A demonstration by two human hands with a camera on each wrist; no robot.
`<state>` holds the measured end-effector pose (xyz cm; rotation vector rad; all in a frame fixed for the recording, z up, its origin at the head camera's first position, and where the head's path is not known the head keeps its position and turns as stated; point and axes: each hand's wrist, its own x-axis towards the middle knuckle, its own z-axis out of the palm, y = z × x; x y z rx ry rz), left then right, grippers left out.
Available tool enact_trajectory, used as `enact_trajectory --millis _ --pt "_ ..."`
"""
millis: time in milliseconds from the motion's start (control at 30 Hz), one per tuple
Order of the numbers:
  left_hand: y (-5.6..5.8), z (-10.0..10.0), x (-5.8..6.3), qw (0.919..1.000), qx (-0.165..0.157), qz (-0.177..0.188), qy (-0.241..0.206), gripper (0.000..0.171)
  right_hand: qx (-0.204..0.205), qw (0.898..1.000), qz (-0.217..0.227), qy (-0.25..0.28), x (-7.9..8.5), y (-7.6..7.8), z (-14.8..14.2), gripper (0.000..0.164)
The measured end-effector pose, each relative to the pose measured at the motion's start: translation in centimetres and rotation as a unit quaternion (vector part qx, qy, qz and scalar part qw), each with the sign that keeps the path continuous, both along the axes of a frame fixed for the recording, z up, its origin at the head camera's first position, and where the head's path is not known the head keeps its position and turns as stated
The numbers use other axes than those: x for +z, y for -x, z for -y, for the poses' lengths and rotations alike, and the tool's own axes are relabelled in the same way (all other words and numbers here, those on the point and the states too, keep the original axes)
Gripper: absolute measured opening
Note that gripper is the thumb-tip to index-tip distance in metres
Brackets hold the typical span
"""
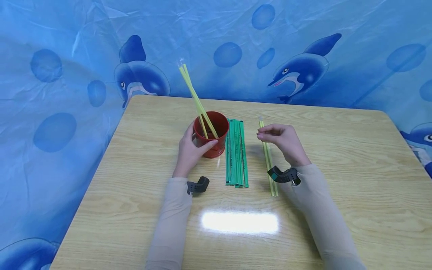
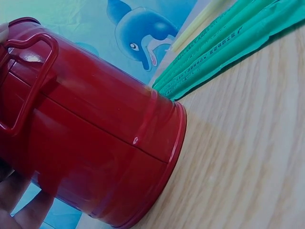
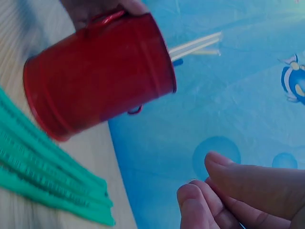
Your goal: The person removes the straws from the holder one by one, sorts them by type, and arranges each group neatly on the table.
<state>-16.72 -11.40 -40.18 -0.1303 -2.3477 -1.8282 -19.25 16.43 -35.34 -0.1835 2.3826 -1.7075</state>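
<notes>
My left hand (image 1: 190,150) grips a red metal bucket (image 1: 216,152) by its side, thumb across the near wall below the rim. Small loop handles show on the bucket (image 2: 95,114) in the left wrist view. Yellow chopsticks (image 1: 195,95) in clear wrappers lean out of it toward the back left. Over another pair of wrapped yellow chopsticks (image 1: 271,180) on the table hovers my right hand (image 1: 281,140), fingers bent. In the right wrist view, the thumb (image 3: 257,183) and fingers of this hand are apart with nothing between them.
Several long green paper-wrapped packets (image 1: 237,153) lie side by side on the wooden table (image 1: 337,157), between the bucket and the loose yellow pair. Behind the table hangs a blue sheet (image 1: 195,30) printed with dolphins.
</notes>
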Motion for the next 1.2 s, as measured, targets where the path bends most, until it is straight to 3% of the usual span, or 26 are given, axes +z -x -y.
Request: enact_trajectory --millis 500,733,1200 --pt "0.1 0.0 0.1 1.0 0.0 -0.004 0.001 0.083 0.018 0.998 -0.039 0.047 1.1 0.7 3.8 0.026" --pt "0.1 0.1 -0.1 0.9999 -0.006 -0.003 -0.012 0.082 0.015 0.999 -0.029 0.033 1.2 0.7 5.1 0.023" --pt "0.0 0.0 -0.1 0.9999 0.004 -0.005 0.008 0.082 0.036 0.998 -0.041 0.039 1.9 0.9 6.5 0.025"
